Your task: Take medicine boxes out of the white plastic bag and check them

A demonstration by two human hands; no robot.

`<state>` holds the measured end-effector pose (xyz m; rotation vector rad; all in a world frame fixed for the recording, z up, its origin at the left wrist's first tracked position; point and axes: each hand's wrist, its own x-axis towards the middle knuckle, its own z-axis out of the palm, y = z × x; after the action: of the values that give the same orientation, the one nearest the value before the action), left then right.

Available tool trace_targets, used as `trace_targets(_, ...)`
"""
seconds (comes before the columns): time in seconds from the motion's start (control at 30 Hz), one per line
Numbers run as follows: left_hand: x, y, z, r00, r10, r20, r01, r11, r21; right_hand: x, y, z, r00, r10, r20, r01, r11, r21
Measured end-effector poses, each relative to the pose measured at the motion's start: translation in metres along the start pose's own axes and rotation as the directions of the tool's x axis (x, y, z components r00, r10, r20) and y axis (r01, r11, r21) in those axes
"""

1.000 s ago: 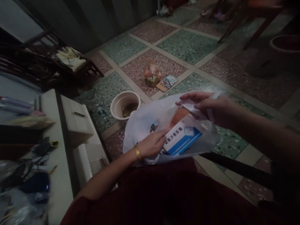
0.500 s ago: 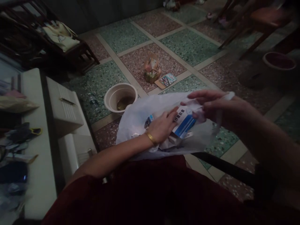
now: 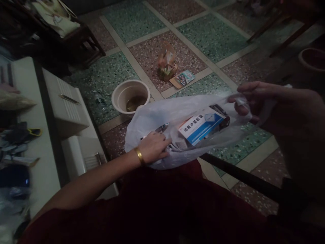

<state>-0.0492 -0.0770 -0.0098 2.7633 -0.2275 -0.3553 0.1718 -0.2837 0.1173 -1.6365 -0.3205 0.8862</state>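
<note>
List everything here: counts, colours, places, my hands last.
Plastic bag: one, white, between hands
Box: one, white-blue, in bag
Other packs: several, mixed, in bag
Bucket: one, cream, on floor
Bottle: one, clear, left of bucket
Small bag: one, orange, on floor
Booklet: one, multicoloured, beside small bag
Handbag: one, cream, on chair
Chair: one, dark, upper left
Drawers: two, cream, left
Cluttered desk: one, cream, left
Floor tiles: several, green, reddish, throughout
Bar: one, black, lower right
Garment: one, maroon, bottom
Bracelet: one, gold, left wrist
Left hand: one, at bag's opening
Right hand: one, holding bag
</note>
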Motion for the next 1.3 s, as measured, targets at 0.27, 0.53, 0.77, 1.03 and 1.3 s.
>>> trace_targets(0.27,0.013,0.007,-0.012,0.99,-0.128,0.052,0.137,0.85,-0.508,0.006,0.0,0.001,0.996,0.071,-0.056,-0.064,0.991,0.12)
trace_targets(0.53,0.009,0.016,-0.08,0.963,-0.001,-0.269,-0.146,0.839,-0.525,0.009,0.009,0.005,0.997,0.062,0.038,-0.066,0.991,0.117)
trace_targets(0.77,0.041,0.027,-0.094,0.954,0.075,-0.291,-0.22,0.834,-0.505,0.007,0.021,0.02,0.983,0.005,0.184,-0.02,0.997,0.08)
trace_targets(1.03,0.015,0.001,-0.048,0.975,-0.058,0.216,0.135,0.923,-0.361,0.007,0.003,0.008,0.998,-0.042,-0.053,0.053,0.973,0.225)
trace_targets(1.3,0.033,-0.002,0.0,0.958,-0.281,0.05,0.277,0.958,0.077,0.01,0.003,0.016,0.994,0.047,-0.096,-0.022,0.968,0.251)
